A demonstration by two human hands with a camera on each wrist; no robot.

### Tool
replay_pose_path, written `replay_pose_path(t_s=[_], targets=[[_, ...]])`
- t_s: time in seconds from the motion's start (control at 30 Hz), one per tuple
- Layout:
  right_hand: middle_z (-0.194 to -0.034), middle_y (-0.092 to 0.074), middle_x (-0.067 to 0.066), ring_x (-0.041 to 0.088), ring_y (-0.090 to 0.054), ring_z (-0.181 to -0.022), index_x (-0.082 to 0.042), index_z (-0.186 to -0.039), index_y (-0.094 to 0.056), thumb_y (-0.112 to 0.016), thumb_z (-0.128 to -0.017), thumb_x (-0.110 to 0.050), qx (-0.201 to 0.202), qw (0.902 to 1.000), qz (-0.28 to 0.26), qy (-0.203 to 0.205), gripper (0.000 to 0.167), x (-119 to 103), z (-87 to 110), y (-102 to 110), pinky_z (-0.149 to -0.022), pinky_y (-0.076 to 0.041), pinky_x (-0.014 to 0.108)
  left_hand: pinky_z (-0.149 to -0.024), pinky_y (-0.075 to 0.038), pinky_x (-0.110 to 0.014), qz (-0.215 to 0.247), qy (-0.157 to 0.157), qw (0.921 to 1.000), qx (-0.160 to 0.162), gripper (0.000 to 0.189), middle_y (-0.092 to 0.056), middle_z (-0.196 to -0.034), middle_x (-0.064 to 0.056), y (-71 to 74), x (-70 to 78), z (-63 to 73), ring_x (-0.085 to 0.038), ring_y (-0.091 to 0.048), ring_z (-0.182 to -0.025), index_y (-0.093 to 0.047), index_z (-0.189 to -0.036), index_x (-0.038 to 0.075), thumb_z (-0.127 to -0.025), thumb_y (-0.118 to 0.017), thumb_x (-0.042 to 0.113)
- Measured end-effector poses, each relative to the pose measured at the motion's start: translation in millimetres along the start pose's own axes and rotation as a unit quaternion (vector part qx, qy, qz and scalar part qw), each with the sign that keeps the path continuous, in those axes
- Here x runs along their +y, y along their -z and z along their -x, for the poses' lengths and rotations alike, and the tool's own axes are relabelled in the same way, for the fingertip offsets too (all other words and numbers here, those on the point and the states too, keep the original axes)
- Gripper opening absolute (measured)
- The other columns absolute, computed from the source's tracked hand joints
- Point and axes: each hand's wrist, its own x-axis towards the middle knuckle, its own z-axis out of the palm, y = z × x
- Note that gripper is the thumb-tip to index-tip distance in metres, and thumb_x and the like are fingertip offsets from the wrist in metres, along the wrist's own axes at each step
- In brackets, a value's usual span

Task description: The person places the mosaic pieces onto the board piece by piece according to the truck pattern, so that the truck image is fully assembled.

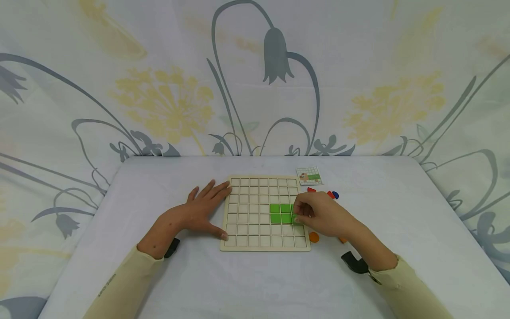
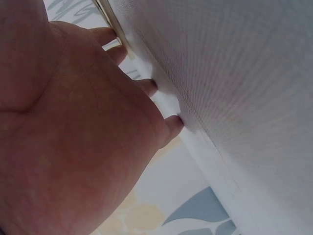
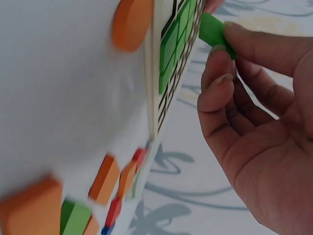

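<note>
A pale gridded board (image 1: 263, 249) lies flat on the white table. Several green square tiles (image 1: 286, 208) sit in its cells on the right side. Fingers spread, my left hand (image 1: 199, 212) rests against the board's left edge, with fingertips and thumb touching the rim. My right hand (image 1: 326, 212) hovers over the board's right edge. Between thumb and fingers it pinches a green square tile (image 3: 210, 30), which the right wrist view shows tilted and raised off the board. In the head view that hand partly hides the rightmost green tiles.
Past the board's top right corner lies a small pattern card (image 1: 309, 176). An orange disc (image 1: 314, 237) lies beside the right rim. Loose orange pieces (image 3: 104, 178), a green piece (image 3: 76, 218), red pieces (image 3: 113, 211) and a blue piece (image 1: 335, 195) are scattered to the right.
</note>
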Motion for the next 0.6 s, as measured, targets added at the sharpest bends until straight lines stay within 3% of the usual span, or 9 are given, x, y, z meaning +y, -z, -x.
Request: replay_pose_path(t_s=[0.3, 0.6], targets=[[-0.093, -0.069, -0.005, 0.012, -0.064, -0.086, -0.009, -0.100, -0.072, -0.075, -0.095, 0.000, 0.020, 0.9989, -0.042, 0.001, 0.011, -13, -32.9, -22, -0.081, -0.056, 0.030, -0.122, -0.003, -0.074, 0.000, 0.001, 1.0000, -0.001, 0.129, -0.008, -0.179, -0.007, -0.2, 0.5, 0.2, -0.043, 0.002, -0.164, -0.017, -0.171, 0.012, -0.078, -0.088, 0.065], [-0.088, -0.070, -0.005, 0.011, -0.060, -0.074, -0.011, -0.098, -0.074, -0.076, -0.095, -0.002, 0.012, 0.9995, -0.028, -0.007, 0.010, -26, -55.0, -38, -0.072, -0.053, 0.029, -0.123, -0.003, -0.074, 0.000, 0.002, 1.0000, -0.003, 0.129, -0.008, -0.179, -0.007, 1.7, 1.2, 0.5, -0.043, 0.002, -0.164, -0.016, -0.171, 0.012, -0.078, -0.088, 0.064]])
